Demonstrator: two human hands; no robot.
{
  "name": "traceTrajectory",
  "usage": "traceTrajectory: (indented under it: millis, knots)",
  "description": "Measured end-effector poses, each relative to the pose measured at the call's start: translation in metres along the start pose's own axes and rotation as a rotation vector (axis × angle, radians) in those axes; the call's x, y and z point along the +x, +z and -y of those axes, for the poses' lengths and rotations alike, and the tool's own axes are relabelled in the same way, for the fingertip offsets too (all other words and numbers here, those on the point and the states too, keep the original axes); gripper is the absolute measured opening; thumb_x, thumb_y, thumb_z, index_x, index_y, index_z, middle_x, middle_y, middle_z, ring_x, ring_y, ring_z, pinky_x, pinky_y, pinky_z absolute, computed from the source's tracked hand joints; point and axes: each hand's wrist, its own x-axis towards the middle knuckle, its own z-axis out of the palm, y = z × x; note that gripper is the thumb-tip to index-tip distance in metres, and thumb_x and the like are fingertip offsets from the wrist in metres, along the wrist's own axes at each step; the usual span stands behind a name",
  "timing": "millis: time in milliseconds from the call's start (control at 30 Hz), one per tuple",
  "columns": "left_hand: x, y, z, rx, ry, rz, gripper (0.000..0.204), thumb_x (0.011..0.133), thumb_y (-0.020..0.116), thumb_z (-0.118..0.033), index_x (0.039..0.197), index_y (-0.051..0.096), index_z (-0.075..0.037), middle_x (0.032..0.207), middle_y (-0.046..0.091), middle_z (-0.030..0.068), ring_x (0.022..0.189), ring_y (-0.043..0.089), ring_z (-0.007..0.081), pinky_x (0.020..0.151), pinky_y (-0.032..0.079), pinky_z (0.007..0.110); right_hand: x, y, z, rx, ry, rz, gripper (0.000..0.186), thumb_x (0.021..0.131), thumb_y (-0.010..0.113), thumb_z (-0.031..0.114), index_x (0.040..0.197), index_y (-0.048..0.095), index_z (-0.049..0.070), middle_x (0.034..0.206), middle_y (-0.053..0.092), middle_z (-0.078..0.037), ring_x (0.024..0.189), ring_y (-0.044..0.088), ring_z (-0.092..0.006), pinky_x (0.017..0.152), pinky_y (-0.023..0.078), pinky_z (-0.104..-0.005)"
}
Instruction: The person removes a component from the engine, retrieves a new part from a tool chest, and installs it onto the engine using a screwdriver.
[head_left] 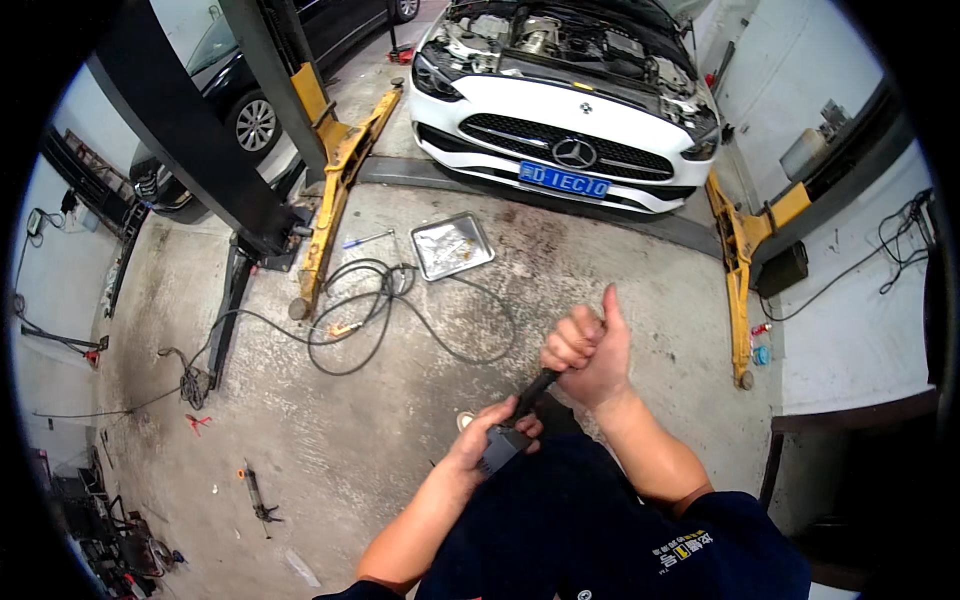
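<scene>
At the lower centre of the head view my left hand (478, 437) is closed on the dark grey rectangular body of a black handled tool (506, 450). My right hand (585, 350), higher and to the right, is wrapped round the black handle of the same tool, its thumb pointing up. The tool lies at a slant just in front of my dark shirt. I cannot make out exactly what kind of tool it is.
Ahead stands a white car (545, 125), bonnet up, between yellow-armed lift posts (790, 208). A black car (225, 70) is at left. A metal tray (435, 260), coiled hoses (362, 365) and a caulking-gun-like tool (254, 492) lie on the floor. A dark bench (840, 420) is at right.
</scene>
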Motion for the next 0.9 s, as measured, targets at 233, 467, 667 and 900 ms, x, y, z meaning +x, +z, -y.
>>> traceTrajectory:
  millis: [233, 467, 667, 900]
  knots:
    - [0.055, -0.012, -0.124, 0.024, 0.079, -0.075, 0.028, 0.095, 0.051, -0.029, 0.094, 0.05, -0.002, 0.076, 0.049, 0.0047, 0.078, 0.051, 0.0204, 0.067, 0.048, 0.034, 0.134, 0.006, -0.012, -0.166, -0.078, -0.282, 0.049, 0.097, 0.038, 0.051, 0.062, 0.036, 0.016, 0.05, 0.025, 0.004, 0.046, 0.025, -0.011, 0.053, 0.03, -0.0285]
    - [0.141, -0.026, -0.264, 1.085, 0.46, -0.485, 0.041, 0.091, 0.063, -0.026, 0.116, 0.059, 0.006, 0.096, 0.067, 0.009, 0.087, 0.059, 0.0132, 0.078, 0.046, 0.026, 0.336, -0.015, 0.05, -0.067, -0.155, -0.292, 0.042, 0.096, 0.045, 0.042, 0.063, 0.035, 0.019, 0.052, 0.027, 0.008, 0.046, 0.026, -0.0061, 0.046, 0.025, -0.0226]
    - [0.24, -0.019, -0.404, 0.159, 0.271, -0.222, 0.041, 0.094, 0.057, -0.027, 0.118, 0.055, 0.007, 0.085, 0.059, 0.0062, 0.077, 0.054, 0.014, 0.071, 0.047, 0.027, 0.493, -0.002, 0.069, -0.104, 0.036, -0.382, 0.043, 0.098, 0.04, 0.043, 0.066, 0.039, 0.016, 0.052, 0.028, 0.003, 0.043, 0.025, -0.0101, 0.047, 0.028, -0.0269]
    - [0.315, 0.03, -0.553, 1.299, 0.87, -0.436, 0.025, 0.087, 0.065, -0.019, 0.098, 0.062, 0.003, 0.08, 0.06, 0.0118, 0.073, 0.057, 0.0226, 0.07, 0.047, 0.033, 0.663, 0.012, 0.144, -0.008, -0.118, -0.094, 0.047, 0.098, 0.042, 0.043, 0.059, 0.037, 0.018, 0.049, 0.031, 0.005, 0.041, 0.027, -0.0084, 0.044, 0.026, -0.0244]
